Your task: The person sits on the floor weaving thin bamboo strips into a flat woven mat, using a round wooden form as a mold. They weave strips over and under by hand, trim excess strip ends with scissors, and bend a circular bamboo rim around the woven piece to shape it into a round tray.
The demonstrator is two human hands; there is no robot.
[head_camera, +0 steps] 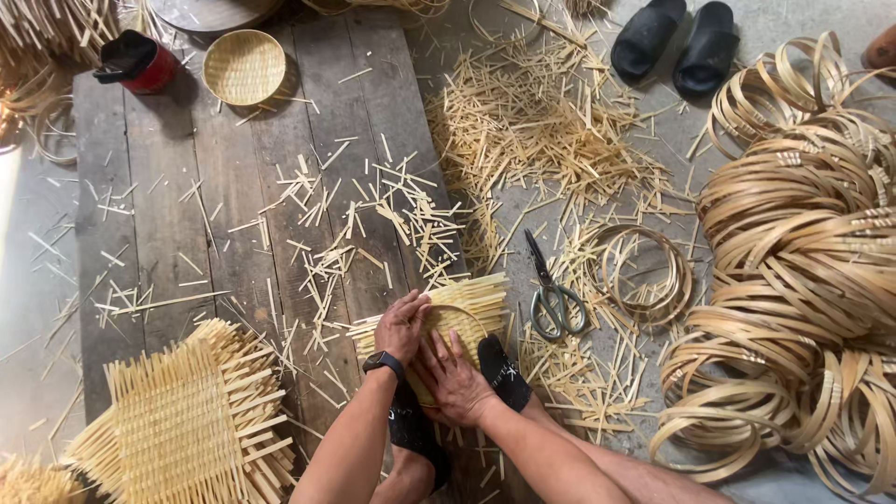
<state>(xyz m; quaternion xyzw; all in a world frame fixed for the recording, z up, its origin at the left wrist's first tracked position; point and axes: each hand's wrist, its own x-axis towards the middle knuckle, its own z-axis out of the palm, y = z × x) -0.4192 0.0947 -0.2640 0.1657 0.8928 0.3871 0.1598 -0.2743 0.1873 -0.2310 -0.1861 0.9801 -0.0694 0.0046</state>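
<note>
Both hands, left hand (401, 327) and right hand (455, 378), press flat with spread fingers on a woven bamboo mat (457, 313) at lower centre, on dark wooden planks (168, 215) over grey concrete floor (37, 280) strewn with bamboo offcuts (541, 131).

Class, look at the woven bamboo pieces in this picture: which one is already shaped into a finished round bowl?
The small round woven bowl at the top, beside the red container. The mats at lower left and the mat under the hands are flat squares with loose ends.
</note>
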